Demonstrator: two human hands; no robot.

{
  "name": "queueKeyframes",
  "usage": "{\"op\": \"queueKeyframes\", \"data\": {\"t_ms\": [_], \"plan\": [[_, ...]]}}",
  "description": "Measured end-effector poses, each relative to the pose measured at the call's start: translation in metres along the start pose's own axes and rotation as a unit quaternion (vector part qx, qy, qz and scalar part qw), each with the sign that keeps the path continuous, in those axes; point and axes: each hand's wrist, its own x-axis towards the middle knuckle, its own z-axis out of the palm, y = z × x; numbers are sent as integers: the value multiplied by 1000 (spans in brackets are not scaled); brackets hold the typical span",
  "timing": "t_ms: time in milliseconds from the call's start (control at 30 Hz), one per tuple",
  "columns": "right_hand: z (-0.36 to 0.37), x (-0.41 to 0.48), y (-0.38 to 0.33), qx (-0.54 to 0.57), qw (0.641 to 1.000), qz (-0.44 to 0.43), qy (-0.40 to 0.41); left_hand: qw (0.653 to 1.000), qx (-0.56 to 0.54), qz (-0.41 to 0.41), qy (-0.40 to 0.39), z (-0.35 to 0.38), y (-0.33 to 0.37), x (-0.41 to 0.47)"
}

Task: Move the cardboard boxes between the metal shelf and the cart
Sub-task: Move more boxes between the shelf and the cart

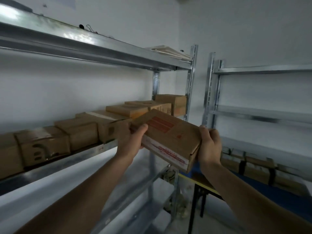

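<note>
I hold a flat cardboard box [166, 137] with a red printed label and red-and-white tape, tilted, in front of the metal shelf [94, 149]. My left hand [133, 141] grips its left end, thumb on top. My right hand [210, 146] grips its right end. The box hangs in the air just off the shelf's front edge, near the right post. A row of several cardboard boxes [81, 130] stands on the middle shelf board, running from the far left to the back right corner. No cart is in view.
A second metal shelf unit [260, 114] stands to the right. Below it, strapped cardboard bundles [256, 166] lie on a blue-topped table [273, 191] with black legs. White flat sheets [170, 52] rest on the upper shelf board. Small pale items sit on the lower boards.
</note>
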Motion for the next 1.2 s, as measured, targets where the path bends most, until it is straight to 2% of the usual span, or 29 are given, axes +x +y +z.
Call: {"op": "queueKeyframes", "data": {"t_ms": [200, 500, 733, 1000, 1200], "plan": [[-45, 31, 12, -130, 985, 31, 109, 999, 24, 3, -47, 51, -26, 7], [-92, 96, 54, -104, 981, 71, 151, 993, 57, -15, -99, 137, -82, 34], [-127, 179, 95, -90, 986, 92, 109, 986, 113, -10, -123, 220, -124, 72], [-163, 259, 134, -113, 989, 87, 43, 978, 161, -51, -125, 302, -161, 104], [-191, 300, 150, -64, 991, 118, 15, 978, 113, -143, -101, 346, -178, 130]]}}
